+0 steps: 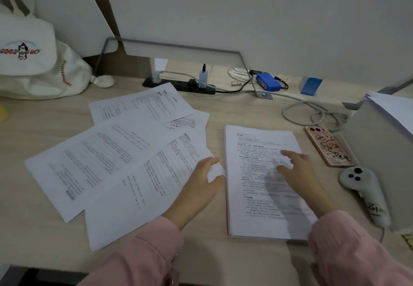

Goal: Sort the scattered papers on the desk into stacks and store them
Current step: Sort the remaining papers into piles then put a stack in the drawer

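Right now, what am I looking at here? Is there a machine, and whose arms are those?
No machine: a person in pink sleeves works with bare hands. The one picture comes from a camera worn on their head, looking down at a desk. The left hand pinches the corner of a loose printed sheet, one of several scattered sheets fanned out on the left. The right hand rests flat on a neat paper stack. Also there: a phone, a white controller, a power strip with cables, a blue box and a cloth bag.
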